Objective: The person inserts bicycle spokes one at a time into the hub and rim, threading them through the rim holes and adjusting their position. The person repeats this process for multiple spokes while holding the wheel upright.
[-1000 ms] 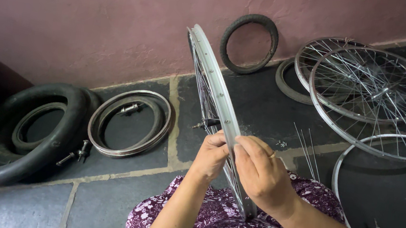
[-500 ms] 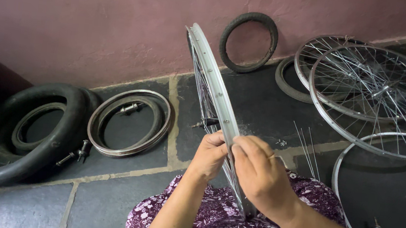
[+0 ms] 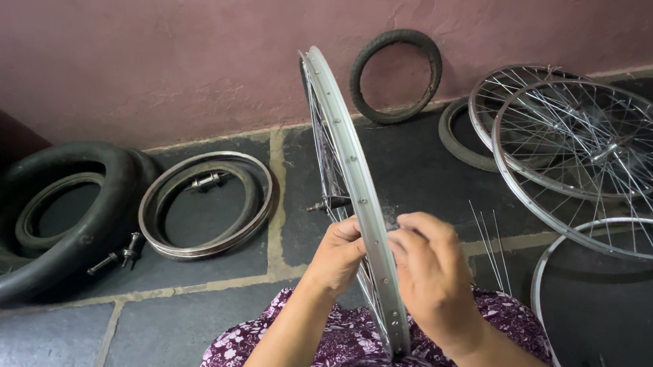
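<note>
The bare wheel rim stands upright on the person's lap, left hand and right hand both pinching its edge, fingers clamped. Looks like mid spoke-lacing; loose spokes lie on the floor just beside.

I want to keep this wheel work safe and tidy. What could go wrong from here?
The upright wheel rim is steadied only by the left hand and right hand and seems to rest in the lap; a slip could tip it sideways. The loose spokes lying on the floor beside the right hand are thin and may get knelt on or bent. The axle bolts near the black tyres might roll away and get lost.
</note>
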